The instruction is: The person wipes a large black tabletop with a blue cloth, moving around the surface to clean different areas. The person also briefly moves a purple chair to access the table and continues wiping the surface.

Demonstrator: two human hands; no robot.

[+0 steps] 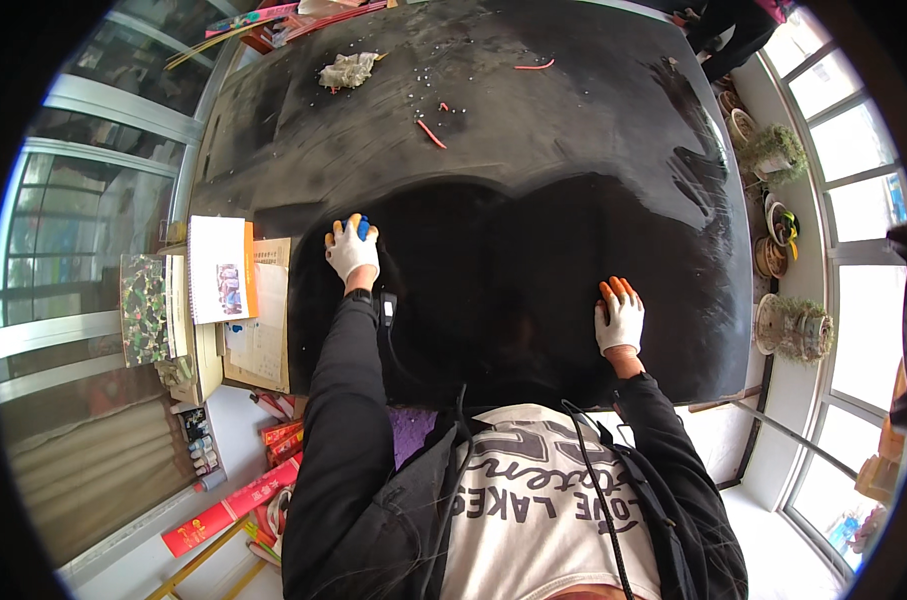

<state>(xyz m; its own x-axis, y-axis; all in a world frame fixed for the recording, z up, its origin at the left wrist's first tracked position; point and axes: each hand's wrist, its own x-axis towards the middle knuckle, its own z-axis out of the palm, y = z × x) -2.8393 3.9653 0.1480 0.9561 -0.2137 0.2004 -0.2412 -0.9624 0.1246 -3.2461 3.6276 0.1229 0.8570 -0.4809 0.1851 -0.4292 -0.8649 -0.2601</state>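
Observation:
My left hand, in a white knit glove with yellow-orange coated fingertips, is curled over a small blue thing on the left side of the black tabletop. Fingers cover most of it, so its kind is unclear. My right hand wears a matching glove and rests on the right part of the top, fingers extended, holding nothing. Around both hands the near surface is dark and glossy; farther off it looks dusty grey. A small black device with a cord lies just right of my left wrist.
Farther back lie a crumpled pale wad, red strips and white crumbs. A spiral notebook and papers flank the left edge. Potted plants line the right wall. A person's dark-trousered legs show at the far right corner.

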